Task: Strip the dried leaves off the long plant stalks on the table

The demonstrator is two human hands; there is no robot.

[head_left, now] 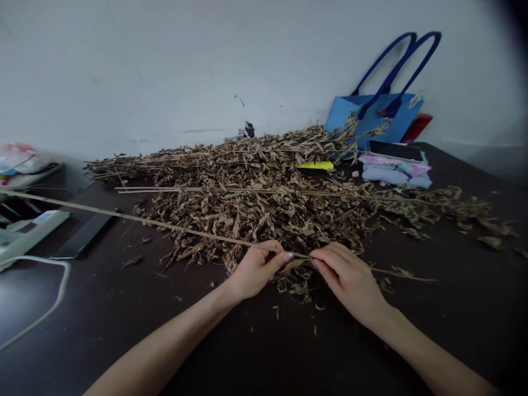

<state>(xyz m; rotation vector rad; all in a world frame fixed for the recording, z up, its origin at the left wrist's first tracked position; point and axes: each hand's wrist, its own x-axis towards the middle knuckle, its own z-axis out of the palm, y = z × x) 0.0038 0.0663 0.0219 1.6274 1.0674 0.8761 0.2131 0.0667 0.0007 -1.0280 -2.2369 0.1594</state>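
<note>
Grip: left hand [254, 269] and right hand [350, 278] both pinch one stem [198, 232] at lower centre. Its left length is bare; sparse leaves [400, 271] remain at right. Leafy stalks [247, 148] lie above centre.

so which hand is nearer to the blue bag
Right. The right hand is in front of the blue bag, across the dried leaves; the left hand pinches a long stalk farther left.

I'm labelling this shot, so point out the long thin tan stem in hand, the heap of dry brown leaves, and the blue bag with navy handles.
Long thin tan stem [124, 216], head view, bare stretch at left.
Heap of dry brown leaves [259, 213], head view, middle.
Blue bag [396, 125], head view, front panel.
</note>
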